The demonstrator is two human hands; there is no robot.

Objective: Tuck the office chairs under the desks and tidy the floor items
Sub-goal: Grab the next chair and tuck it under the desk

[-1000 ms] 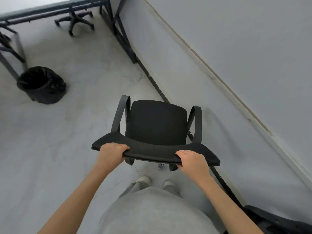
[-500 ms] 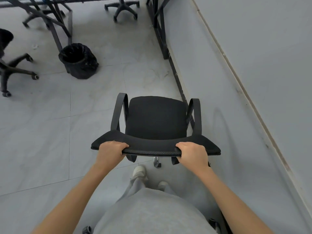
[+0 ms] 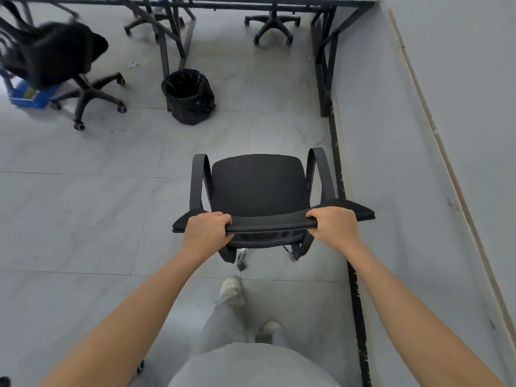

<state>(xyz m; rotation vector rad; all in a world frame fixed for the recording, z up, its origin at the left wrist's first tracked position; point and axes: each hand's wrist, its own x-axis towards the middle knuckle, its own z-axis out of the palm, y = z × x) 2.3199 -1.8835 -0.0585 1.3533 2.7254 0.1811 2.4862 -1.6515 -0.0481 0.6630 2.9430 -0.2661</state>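
Chair (image 3: 258, 185): black, on the tiled floor beside the wall, facing the desk (image 3: 279, 1), well short of it.
Left hand (image 3: 206, 233): fingers curled over the top edge of the chair's backrest, gripping it.
Right hand (image 3: 333, 227): grips the same edge, fingers wrapped over.
Bin (image 3: 188, 96): black-lined, by a desk leg.
Second chair (image 3: 55, 60): far left, blurred.

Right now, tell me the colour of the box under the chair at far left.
Blue, the box in the head view.

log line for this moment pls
step: pushing chair | left hand: grips backrest | right hand: grips backrest | ahead: desk, bin
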